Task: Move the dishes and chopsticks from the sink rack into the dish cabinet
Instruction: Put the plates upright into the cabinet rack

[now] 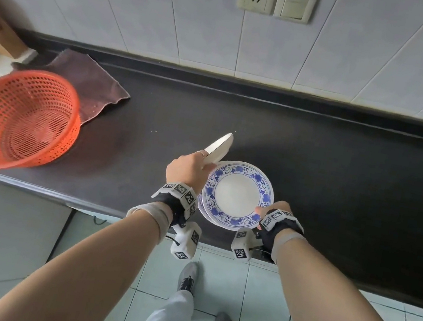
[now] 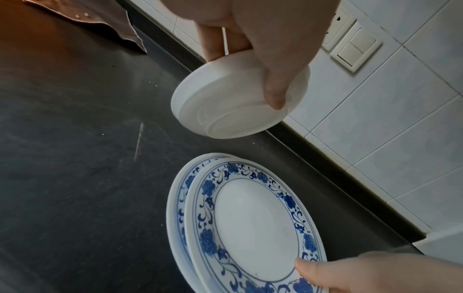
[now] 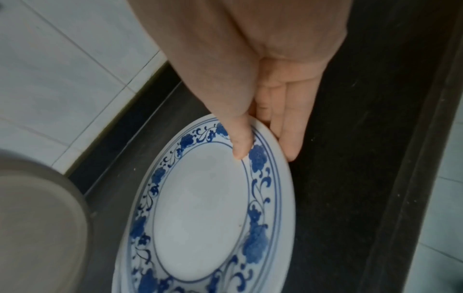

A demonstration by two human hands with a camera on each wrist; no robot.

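Over the dark counter [image 1: 317,162] my right hand [image 1: 270,213] pinched the stacked blue-rimmed plates [image 1: 238,194] level, while my left hand [image 1: 189,169] gripped a white dish [image 1: 219,147] tilted on edge just up-left — so left was nearer for stacking it on top, I figured.

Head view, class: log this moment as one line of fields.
left hand: holds plain white dish, tilted | right hand: thumb on rim, blue-patterned white plates, two stacked | over black countertop | orange plastic basket: left
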